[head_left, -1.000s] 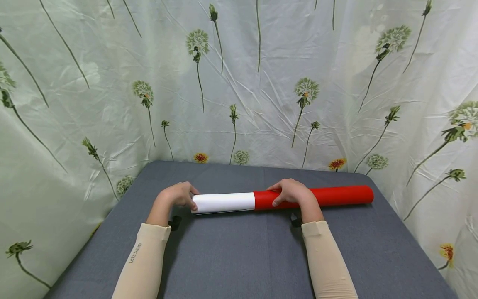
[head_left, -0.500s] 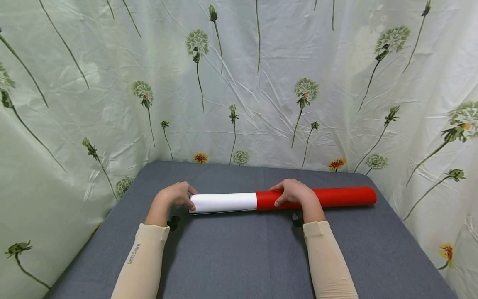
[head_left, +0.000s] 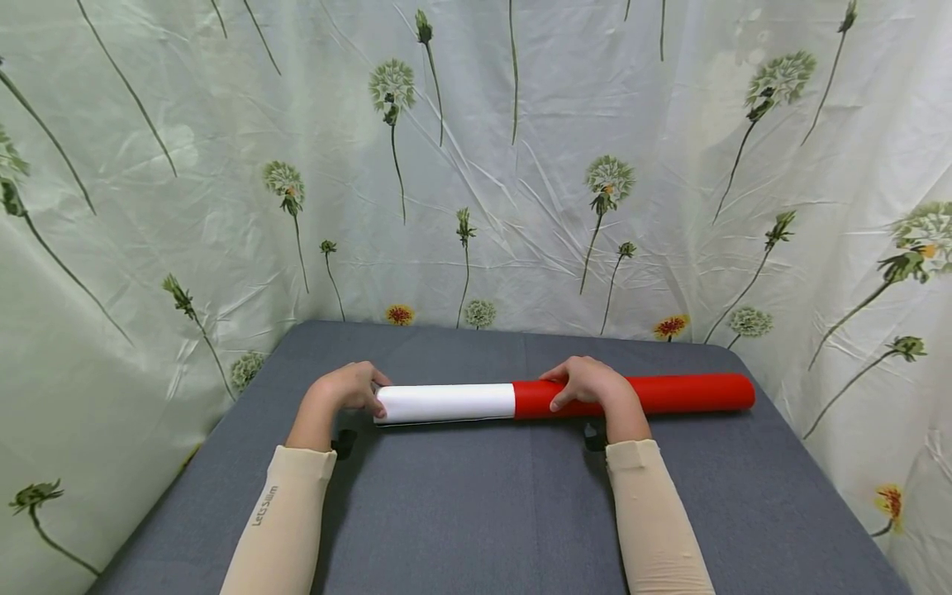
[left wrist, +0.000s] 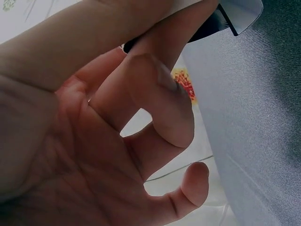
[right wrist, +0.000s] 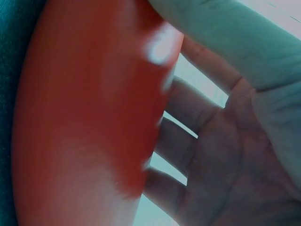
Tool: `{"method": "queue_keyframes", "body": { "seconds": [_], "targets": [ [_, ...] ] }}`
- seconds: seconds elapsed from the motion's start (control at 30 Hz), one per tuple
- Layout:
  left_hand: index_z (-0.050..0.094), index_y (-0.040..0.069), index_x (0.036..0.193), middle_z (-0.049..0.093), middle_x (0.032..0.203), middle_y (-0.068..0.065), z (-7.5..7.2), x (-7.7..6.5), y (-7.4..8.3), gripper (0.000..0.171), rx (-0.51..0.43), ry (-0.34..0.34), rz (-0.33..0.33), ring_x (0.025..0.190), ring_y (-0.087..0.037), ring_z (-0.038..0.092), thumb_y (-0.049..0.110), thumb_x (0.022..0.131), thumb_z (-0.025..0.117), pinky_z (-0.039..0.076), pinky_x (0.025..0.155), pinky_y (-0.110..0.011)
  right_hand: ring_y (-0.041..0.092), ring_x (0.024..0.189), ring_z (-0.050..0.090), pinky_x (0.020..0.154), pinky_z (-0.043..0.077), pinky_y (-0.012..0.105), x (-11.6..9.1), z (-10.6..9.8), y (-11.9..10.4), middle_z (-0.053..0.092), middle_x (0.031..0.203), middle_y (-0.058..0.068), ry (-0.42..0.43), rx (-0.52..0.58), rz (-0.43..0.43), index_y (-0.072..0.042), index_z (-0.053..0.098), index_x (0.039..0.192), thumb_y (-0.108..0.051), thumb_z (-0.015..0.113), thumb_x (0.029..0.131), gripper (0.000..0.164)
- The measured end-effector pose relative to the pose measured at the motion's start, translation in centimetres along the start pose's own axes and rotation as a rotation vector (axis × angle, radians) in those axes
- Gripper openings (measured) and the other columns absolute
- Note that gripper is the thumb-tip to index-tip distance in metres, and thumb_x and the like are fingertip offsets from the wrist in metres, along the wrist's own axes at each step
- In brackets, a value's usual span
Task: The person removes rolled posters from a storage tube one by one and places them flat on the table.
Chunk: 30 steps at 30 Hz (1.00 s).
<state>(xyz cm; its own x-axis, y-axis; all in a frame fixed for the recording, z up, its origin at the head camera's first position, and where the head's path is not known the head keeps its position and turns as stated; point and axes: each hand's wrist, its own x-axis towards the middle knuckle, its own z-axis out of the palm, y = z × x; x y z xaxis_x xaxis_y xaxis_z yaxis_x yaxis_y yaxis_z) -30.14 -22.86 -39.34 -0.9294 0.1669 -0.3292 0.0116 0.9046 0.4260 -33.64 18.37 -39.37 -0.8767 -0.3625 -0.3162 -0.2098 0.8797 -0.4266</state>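
Note:
A long red tube (head_left: 692,393) lies crosswise on the grey cloth, and a white roll (head_left: 446,402) projects from its left end. In the head view a thin dark line runs along the roll's lower edge. My left hand (head_left: 348,387) pinches the roll's left end between thumb and fingers; the left wrist view shows that white end (left wrist: 247,14) as hollow and dark inside. Over the red tube, close to where red meets white, my right hand (head_left: 591,387) grips from above, thumb on the near side. In the right wrist view its fingers (right wrist: 176,136) reach behind the glossy red surface (right wrist: 84,117).
A grey cloth-covered table (head_left: 461,504) spreads under both arms. Behind it and at both sides hangs a pale curtain (head_left: 521,190) printed with dandelions. A small black device (head_left: 345,444) sits at the left wrist, another (head_left: 594,436) at the right.
My left hand has shifted slightly left with the white roll, while my right hand has drawn the red tube a little to the right. More of the white roll shows between them.

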Motion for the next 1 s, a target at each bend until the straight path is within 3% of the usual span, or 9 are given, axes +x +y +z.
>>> {"method": "queue_keyframes", "body": {
  "seconds": [0.3,1.0],
  "targets": [
    [0.075,0.007,0.131,0.077,0.112,-0.012,0.0,0.0,-0.2,0.051,0.017,0.028,-0.013,0.088,-0.020,0.066,0.010,0.083,0.090,0.056,0.080,-0.040,0.035,0.131,0.054,0.107,0.049,0.055,-0.2,-0.1,0.4,0.064,0.146,0.017,0.007,0.004,0.002,-0.021,0.069,0.144,-0.019,0.086,0.089,0.058],
    [0.074,0.004,0.134,0.075,0.123,-0.019,-0.6,-0.4,-1.6,0.052,0.014,0.033,-0.006,0.093,-0.022,0.066,0.007,0.083,0.088,0.056,0.086,-0.042,0.035,0.130,0.054,0.107,0.050,0.054,-0.4,-0.4,0.9,0.066,0.142,0.017,0.007,0.012,-0.021,-0.020,0.069,0.143,-0.018,0.085,0.089,0.057]
  ]
}}
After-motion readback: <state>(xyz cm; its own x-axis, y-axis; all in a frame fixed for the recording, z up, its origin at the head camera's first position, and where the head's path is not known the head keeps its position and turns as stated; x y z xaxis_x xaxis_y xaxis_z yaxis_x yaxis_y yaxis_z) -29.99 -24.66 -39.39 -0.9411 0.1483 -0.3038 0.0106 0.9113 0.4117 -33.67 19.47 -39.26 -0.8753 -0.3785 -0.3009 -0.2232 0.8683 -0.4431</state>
